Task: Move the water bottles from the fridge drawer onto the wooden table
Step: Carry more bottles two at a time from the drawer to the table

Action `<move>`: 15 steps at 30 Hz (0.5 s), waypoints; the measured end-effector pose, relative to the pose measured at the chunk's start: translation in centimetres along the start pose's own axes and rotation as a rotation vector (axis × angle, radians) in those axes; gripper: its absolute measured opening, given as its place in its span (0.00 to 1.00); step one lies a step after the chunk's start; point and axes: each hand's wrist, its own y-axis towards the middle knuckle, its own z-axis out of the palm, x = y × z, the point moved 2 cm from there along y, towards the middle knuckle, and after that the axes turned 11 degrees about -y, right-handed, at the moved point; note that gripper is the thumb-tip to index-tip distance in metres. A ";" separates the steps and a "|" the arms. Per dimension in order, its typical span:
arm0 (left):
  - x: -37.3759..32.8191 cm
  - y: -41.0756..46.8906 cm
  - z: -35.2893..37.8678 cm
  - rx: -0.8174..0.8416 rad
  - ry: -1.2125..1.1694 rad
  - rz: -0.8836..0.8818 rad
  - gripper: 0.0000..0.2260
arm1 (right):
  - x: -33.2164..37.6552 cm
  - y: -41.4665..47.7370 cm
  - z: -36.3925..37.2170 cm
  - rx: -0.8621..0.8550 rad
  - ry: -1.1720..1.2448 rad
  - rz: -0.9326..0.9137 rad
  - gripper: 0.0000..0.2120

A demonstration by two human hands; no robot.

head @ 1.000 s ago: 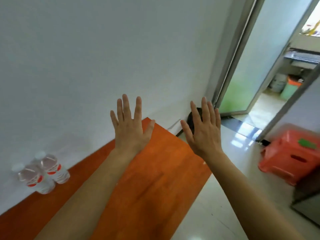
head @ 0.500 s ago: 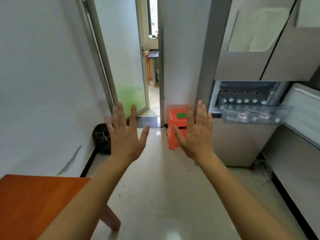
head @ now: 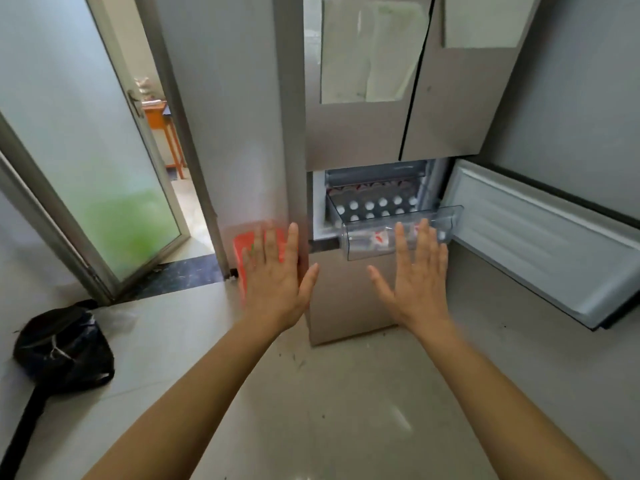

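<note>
The fridge (head: 356,133) fills the upper centre of the view, its two upper doors closed. The tiled floor (head: 311,393) spans the lower half. A frosted glass door (head: 86,168) stands open at the left, beside a doorway. The lower fridge door (head: 540,244) is swung fully open to the right, with its white inner lining facing up and left.

The drawer (head: 391,223), made of clear plastic, is pulled out of the lower compartment and projects forward. A black bag (head: 62,348) lies on the floor at the left, near the wall. A red stool (head: 242,247) stands against the left side of the fridge and is partly hidden.

The left hand (head: 273,282) is raised in front of the stool and the fridge's left edge. Its fingers are straight and spread, and it holds nothing. The right hand (head: 419,282) is raised likewise, flat and empty. Its fingertips overlap the drawer's front wall in the view; contact cannot be determined.

The water bottles (head: 375,206) stand upright inside the drawer in rows. Their white caps are visible from above, and red-and-white labels show through the clear front wall.
</note>
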 end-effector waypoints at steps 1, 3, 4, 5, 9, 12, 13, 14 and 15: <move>-0.4 1.8 1.2 0.026 -0.014 0.015 0.34 | -0.9 1.5 0.5 0.018 -0.021 0.020 0.43; -1.4 5.7 3.4 0.068 -0.043 0.066 0.34 | -2.9 4.7 1.6 0.033 -0.052 0.050 0.42; -2.0 7.4 4.2 0.086 -0.049 0.093 0.34 | -3.9 6.0 2.0 0.033 -0.058 0.065 0.41; -2.7 9.3 5.1 0.109 -0.057 0.117 0.33 | -4.9 7.3 2.4 0.039 -0.059 0.086 0.41; -6.2 15.4 9.1 0.194 -0.111 0.178 0.33 | -9.3 10.3 3.7 0.053 -0.031 0.195 0.40; -9.0 18.9 12.8 0.277 -0.120 0.235 0.32 | -13.2 11.7 4.9 0.066 -0.004 0.272 0.40; -9.8 19.9 14.2 0.308 -0.106 0.246 0.32 | -14.7 12.2 5.6 0.082 -0.001 0.295 0.39; -10.3 20.7 15.5 0.336 -0.090 0.251 0.32 | -15.9 12.7 6.4 0.098 -0.004 0.309 0.38; -10.9 21.7 16.9 0.363 -0.077 0.248 0.32 | -17.5 13.5 7.6 0.116 -0.011 0.315 0.37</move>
